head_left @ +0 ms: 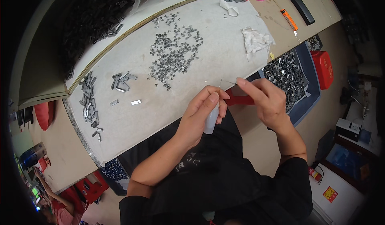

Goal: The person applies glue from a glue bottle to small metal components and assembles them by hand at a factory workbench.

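Note:
My left hand (196, 113) is wrapped round a small translucent whitish squeeze bottle (211, 120). A thin needle-like tip (220, 82) rises from the bottle's upper end, just above my thumb and forefinger. To the right, my right hand (270, 102) is closed in a pinch, its fingertips beside a thin dark pin-like piece (229, 82) that points toward the bottle tip. Too little of that piece shows to tell its kind. Both hands are over the table's front edge. Beyond them, many tiny grey metal pieces (172, 56) lie scattered on the white-covered table (224, 36).
Grey rectangular metal parts (90, 96) lie in a row at left, with a few loose ones (122, 82) nearby. Crumpled white tissue (256, 40), an orange cutter knife (289, 20) and a black case (300, 8) lie at far right. A blue bin (311, 68) of metal parts stands below.

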The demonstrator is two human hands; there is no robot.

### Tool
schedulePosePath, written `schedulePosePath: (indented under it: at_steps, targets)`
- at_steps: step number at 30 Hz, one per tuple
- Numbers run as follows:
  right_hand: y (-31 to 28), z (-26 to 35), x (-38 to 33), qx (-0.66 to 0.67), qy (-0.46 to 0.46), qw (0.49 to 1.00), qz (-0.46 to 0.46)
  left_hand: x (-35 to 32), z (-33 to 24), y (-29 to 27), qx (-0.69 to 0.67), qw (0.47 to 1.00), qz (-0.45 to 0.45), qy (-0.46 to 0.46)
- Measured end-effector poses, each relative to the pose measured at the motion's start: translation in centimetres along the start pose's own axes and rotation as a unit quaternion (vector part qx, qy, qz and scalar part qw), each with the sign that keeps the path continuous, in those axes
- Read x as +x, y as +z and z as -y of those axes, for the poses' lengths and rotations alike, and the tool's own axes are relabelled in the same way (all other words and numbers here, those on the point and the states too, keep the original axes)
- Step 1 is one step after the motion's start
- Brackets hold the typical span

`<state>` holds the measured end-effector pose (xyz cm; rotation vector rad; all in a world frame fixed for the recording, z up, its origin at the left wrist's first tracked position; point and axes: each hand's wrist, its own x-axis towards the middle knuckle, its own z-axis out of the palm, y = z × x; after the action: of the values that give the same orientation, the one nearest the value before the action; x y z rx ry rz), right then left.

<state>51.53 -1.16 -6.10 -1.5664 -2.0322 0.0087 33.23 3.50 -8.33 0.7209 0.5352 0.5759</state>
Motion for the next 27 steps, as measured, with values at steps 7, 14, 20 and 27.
schedulePosePath:
  at_steps: [7, 14, 20, 27]
  targets:
    - [1.3, -0.4, -0.1, -0.107, 0.033, 0.993, -0.026, -0.4, -0.2, -0.2, -0.044, 0.999, 0.012, -0.024]
    - [1.5, 0.0, -0.8, -0.088, 0.031, 0.995, -0.027, -0.7, -0.2, -0.3, -0.056, 0.996, 0.049, -0.043]
    - [1.5, 0.5, -1.6, -0.087, -0.073, 0.993, -0.045, -0.7, 0.2, -0.3, -0.064, 0.996, 0.043, -0.052]
    - [1.6, 0.3, -1.3, -0.086, 0.007, 0.996, -0.023, -0.7, 0.1, -0.3, -0.030, 0.996, 0.040, -0.068]
